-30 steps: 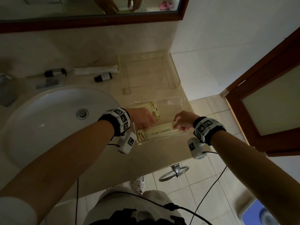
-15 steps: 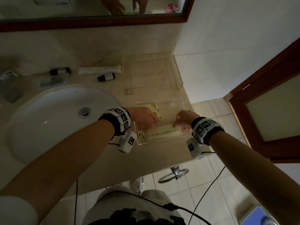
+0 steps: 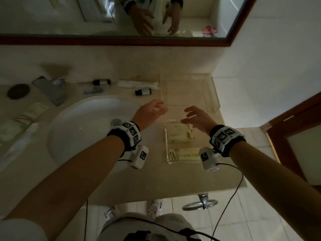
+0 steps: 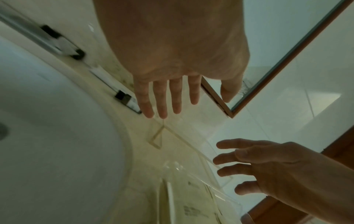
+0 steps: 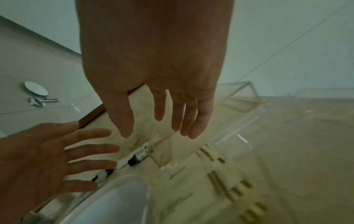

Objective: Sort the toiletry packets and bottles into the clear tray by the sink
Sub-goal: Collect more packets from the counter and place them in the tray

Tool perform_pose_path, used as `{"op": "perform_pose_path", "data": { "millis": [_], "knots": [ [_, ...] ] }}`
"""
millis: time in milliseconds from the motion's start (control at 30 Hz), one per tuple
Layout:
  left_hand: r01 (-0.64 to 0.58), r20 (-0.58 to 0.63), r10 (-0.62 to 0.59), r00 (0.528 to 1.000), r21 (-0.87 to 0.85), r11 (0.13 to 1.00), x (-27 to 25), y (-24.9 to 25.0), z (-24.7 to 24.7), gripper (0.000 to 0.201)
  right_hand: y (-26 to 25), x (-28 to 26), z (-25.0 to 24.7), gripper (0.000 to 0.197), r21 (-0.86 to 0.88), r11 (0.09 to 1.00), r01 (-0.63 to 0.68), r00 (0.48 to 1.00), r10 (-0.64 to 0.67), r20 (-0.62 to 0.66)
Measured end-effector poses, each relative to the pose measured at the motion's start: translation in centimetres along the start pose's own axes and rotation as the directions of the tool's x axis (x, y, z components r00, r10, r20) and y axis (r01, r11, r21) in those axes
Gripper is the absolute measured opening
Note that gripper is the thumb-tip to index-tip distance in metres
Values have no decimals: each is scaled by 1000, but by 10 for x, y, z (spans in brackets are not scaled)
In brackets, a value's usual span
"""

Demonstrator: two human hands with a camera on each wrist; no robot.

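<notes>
A clear tray (image 3: 167, 145) near the counter's front edge holds pale yellow packets (image 3: 178, 135), with a long one (image 3: 184, 154) along its front wall. Both hands hover above its far end, fingers spread, holding nothing: left hand (image 3: 159, 108), right hand (image 3: 188, 115). The wrist views show the same bare, straight fingers of the left hand (image 4: 191, 104) and the right hand (image 5: 162, 128). A second clear tray (image 3: 212, 91) stands behind, by the wall. Two small dark-capped bottles (image 3: 143, 92) (image 3: 101, 82) and a white tube (image 3: 139, 83) lie behind the sink.
The white sink (image 3: 78, 129) fills the left of the counter. More pale packets (image 3: 31, 112) and a long white wrapper (image 3: 20, 145) lie at its left. A mirror (image 3: 69, 14) hangs above. A wooden door (image 3: 295, 129) stands right. The counter edge is near my legs.
Both hands let go of the long packet in the near tray and rose, moving away toward the far tray with fingers spread. The head camera tilted, showing more of the counter.
</notes>
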State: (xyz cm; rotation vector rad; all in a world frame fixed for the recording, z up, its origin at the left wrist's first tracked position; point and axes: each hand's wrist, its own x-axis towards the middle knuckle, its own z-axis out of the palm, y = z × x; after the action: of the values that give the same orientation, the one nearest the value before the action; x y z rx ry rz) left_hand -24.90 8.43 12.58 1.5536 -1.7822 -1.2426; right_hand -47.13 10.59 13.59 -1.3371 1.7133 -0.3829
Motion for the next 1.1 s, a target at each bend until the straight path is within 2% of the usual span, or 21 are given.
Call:
{"op": "perform_pose_path", "data": {
  "millis": [67, 167, 433, 700, 967, 1100],
  "knots": [
    [18, -38, -19, 999, -20, 1000, -6, -10, -17, 47, -16, 6, 12, 51, 32, 999, 40, 999, -40, -2],
    [55, -110, -60, 992, -49, 997, -20, -32, -46, 39, -43, 13, 37, 53, 32, 997, 70, 997, -71, 31],
    [142, -268, -167, 949, -111, 984, -67, -104, -141, 39, -123, 27, 129, 55, 3, 991, 133, 977, -132, 169],
    [201, -412, -259, 874, -178, 963, -114, -169, -218, 27, -198, 30, 222, 57, -18, 984, 176, 931, -160, 327],
    [247, -521, -338, 784, -237, 939, -166, -222, -292, 42, -257, 40, 312, 57, -29, 976, 216, 882, -182, 435],
    [283, -587, -366, 722, -233, 930, -183, -249, -323, 41, -279, 44, 353, 58, -41, 974, 225, 859, -178, 479]
  ]
}}
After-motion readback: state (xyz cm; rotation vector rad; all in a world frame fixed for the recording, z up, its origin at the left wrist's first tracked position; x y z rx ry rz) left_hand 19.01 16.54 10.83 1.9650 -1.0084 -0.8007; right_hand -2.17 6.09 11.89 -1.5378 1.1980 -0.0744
